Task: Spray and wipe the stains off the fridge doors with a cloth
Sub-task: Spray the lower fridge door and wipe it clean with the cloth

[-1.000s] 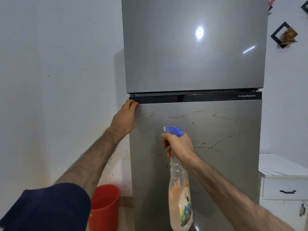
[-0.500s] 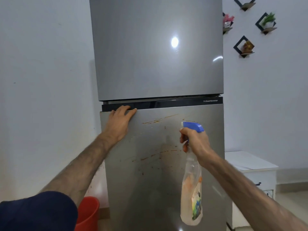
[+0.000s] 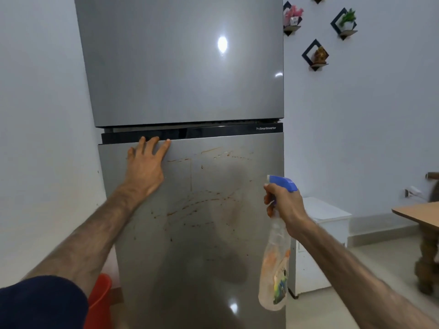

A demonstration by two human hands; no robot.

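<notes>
Head view. Grey two-door fridge straight ahead; lower door (image 3: 204,245) streaked with brown-orange stains (image 3: 190,205), thickest across its middle, with thin lines near its top edge. Upper door (image 3: 180,67) looks clean, one bright light reflection on it.

Left hand (image 3: 146,162) lies flat against the lower door at its top left, fingers (image 3: 164,147) straight and spread, tips touching the black strip between the doors; nothing gripped. Half a second ago the fingers lay closer together, nearer the door's left corner.

Right hand (image 3: 283,204) grips the neck of the spray bottle (image 3: 273,267), fingers curled round the trigger below the blue head (image 3: 282,182), nozzle pointing left. Bottle hangs near the door's right edge, held off the surface. It sits lower against the door than before. No cloth seen.

Fridge now fills more of the view, seen more from its right. Red bucket (image 3: 99,302) on the floor at left, white cabinet (image 3: 320,233) right of the fridge, wooden counter (image 3: 418,213) at far right, newly in view. Three small wall shelves (image 3: 316,55) upper right.
</notes>
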